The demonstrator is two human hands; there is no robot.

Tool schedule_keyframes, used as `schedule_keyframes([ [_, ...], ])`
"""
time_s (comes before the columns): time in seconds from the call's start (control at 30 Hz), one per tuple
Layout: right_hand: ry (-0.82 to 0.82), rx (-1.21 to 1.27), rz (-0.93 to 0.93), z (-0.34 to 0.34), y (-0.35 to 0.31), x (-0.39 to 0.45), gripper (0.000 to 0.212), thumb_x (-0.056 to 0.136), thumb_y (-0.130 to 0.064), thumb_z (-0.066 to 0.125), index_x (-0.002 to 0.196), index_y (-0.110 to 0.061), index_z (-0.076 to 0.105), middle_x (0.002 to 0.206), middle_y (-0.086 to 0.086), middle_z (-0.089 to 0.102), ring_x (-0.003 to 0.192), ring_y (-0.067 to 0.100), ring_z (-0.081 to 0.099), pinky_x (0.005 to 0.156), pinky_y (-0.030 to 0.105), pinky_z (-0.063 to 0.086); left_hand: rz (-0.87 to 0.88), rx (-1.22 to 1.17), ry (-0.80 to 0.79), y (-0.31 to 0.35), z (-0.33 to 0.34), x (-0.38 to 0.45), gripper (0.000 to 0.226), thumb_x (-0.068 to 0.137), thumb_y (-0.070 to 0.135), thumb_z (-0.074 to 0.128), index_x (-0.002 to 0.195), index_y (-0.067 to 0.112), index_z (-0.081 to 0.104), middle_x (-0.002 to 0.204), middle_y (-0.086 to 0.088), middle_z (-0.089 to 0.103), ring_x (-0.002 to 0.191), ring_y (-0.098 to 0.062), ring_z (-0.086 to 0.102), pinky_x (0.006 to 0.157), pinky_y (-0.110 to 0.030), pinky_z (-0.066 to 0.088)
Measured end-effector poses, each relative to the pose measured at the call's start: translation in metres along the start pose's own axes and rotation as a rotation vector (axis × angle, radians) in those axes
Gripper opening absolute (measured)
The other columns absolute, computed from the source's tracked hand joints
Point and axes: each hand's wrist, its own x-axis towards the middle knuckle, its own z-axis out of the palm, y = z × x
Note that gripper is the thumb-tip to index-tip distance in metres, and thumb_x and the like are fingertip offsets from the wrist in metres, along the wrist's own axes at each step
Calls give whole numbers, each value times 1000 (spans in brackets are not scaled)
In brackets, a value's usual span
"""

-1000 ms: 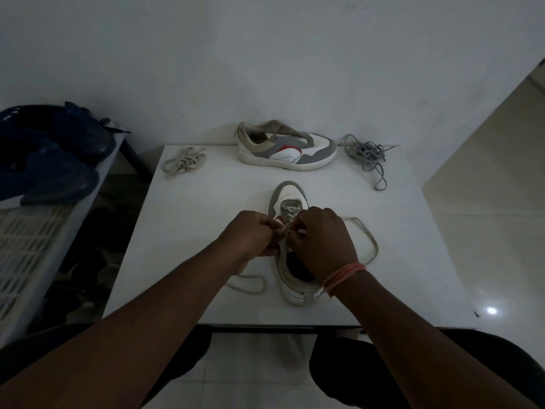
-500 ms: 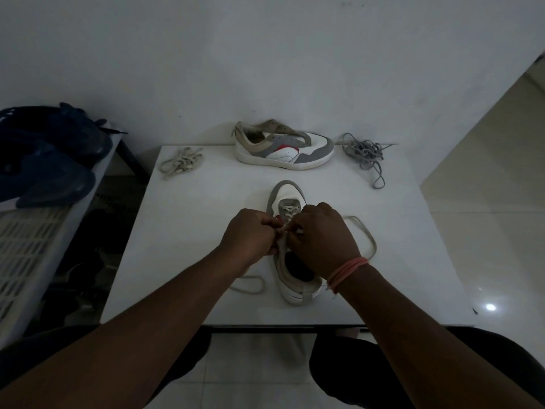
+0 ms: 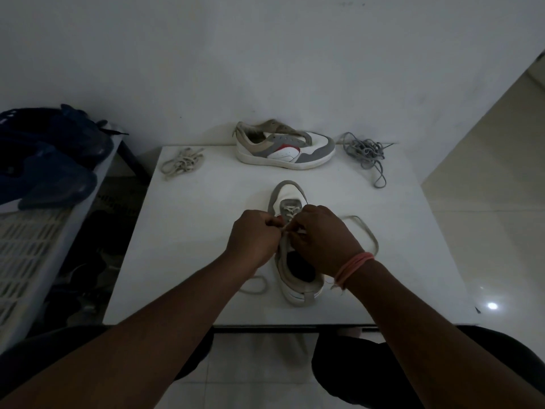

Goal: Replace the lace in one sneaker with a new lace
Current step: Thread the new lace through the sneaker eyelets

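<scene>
A sneaker (image 3: 290, 231) lies on a table (image 3: 182, 246), toe pointing away, under the left hand (image 3: 253, 240) and right hand (image 3: 321, 240). Beyond the hands sits a second sneaker (image 3: 284, 149), a lace bundle (image 3: 182, 164) to its left, another tangled lace (image 3: 367, 153) to its right.

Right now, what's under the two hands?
The near sneaker, toe pointing away, with its cream lace trailing out both sides. The left hand and right hand cover the midfoot eyelets, so the threading there is hidden.

Bare forearms, no sleeves — pink thread band (image 3: 354, 266) on right wrist, loose ends dangling; dark trousers (image 3: 442, 364) at knees.
</scene>
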Motion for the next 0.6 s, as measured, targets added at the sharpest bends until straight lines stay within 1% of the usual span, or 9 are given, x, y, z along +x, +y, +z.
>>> schedule_keyframes([
  [0.03, 0, 11, 2, -1, 0, 0, 19, 93, -23, 60, 103, -15, 75, 104, 7, 64, 98, 23, 55, 85, 34, 47, -15, 7, 8, 1, 0, 1, 22, 77, 11, 67, 69, 29, 75, 82, -9, 76, 80, -31, 75, 75, -50, 63],
  [0.1, 12, 40, 9, 0, -3, -1, 19, 93, -22, 62, 105, -17, 76, 105, 6, 64, 98, 22, 56, 84, 32, 47, -54, -23, 3, 4, -1, 1, 28, 84, 0, 65, 71, 24, 74, 85, -15, 74, 83, -34, 74, 75, -50, 63],
  [0.2, 53, 38, 28, 4, -6, -2, 17, 91, -20, 63, 102, -16, 76, 103, 6, 65, 96, 23, 59, 81, 31, 47, -98, -101, -41, 5, -3, 0, 26, 90, -8, 62, 81, 13, 73, 92, -21, 72, 88, -35, 72, 79, -48, 63],
  [0.3, 91, -24, 61, 7, -8, -1, 17, 92, -21, 61, 99, -13, 75, 100, 8, 65, 93, 24, 58, 78, 29, 44, -71, -97, -59, 2, -3, 2, 27, 91, -7, 62, 83, 17, 74, 94, -18, 74, 91, -34, 73, 81, -48, 63],
  [0.37, 108, -64, 86, 9, -9, 0, 20, 94, -23, 58, 97, -10, 72, 97, 9, 63, 91, 24, 58, 76, 31, 45, -55, -106, -72, 2, -3, 1, 31, 91, -5, 63, 80, 22, 75, 94, -16, 75, 91, -33, 73, 81, -49, 62],
  [0.47, 109, -103, 86, 8, -11, 1, 22, 95, -24, 55, 97, -8, 71, 99, 10, 63, 93, 26, 58, 77, 33, 46, 5, -53, -74, 2, -3, 0, 33, 90, 1, 68, 77, 31, 75, 92, -11, 76, 88, -29, 74, 80, -45, 63],
  [0.5, 108, -109, 77, 8, -11, 1, 23, 96, -24, 55, 97, -9, 71, 99, 10, 63, 93, 26, 58, 78, 35, 47, -1, -55, -79, 2, -3, 0, 31, 91, 2, 67, 79, 30, 75, 93, -11, 76, 89, -29, 74, 80, -45, 63],
  [0.53, 108, -107, 75, 8, -11, 1, 22, 96, -24, 54, 97, -9, 71, 100, 10, 63, 93, 26, 58, 79, 36, 49, -25, -81, -92, 3, -4, 0, 27, 93, 2, 66, 82, 25, 76, 94, -14, 76, 90, -30, 74, 80, -43, 63],
  [0.6, 108, -89, 95, 8, -10, 1, 21, 97, -23, 53, 97, -10, 70, 100, 8, 63, 93, 25, 58, 79, 36, 50, -101, -174, -120, 6, -7, 1, 15, 97, 4, 63, 94, 9, 76, 98, -19, 75, 89, -30, 74, 76, -37, 64],
])
